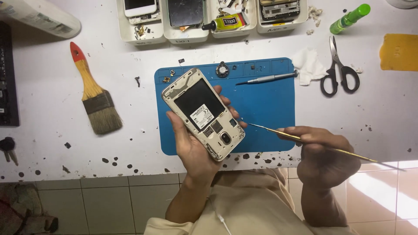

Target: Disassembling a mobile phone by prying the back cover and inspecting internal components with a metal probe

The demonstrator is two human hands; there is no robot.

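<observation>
My left hand [191, 146] holds an opened phone [203, 113] with its back cover off, tilted, above the blue work mat [270, 104]. The empty battery bay and a white label show inside a gold frame. My right hand [324, 152] grips a thin metal pry tool [270, 129]. Its tip points left and stops just short of the phone's lower right edge.
On the white table lie a paintbrush [93, 93], a slim screwdriver [267, 78], black scissors [338, 72], a crumpled tissue [307, 65], a green bottle [349, 18] and a yellow pad [398, 52]. White trays [143, 35] at the back hold phone parts and a glue tube [224, 22]. Small screws sit on the mat's top edge.
</observation>
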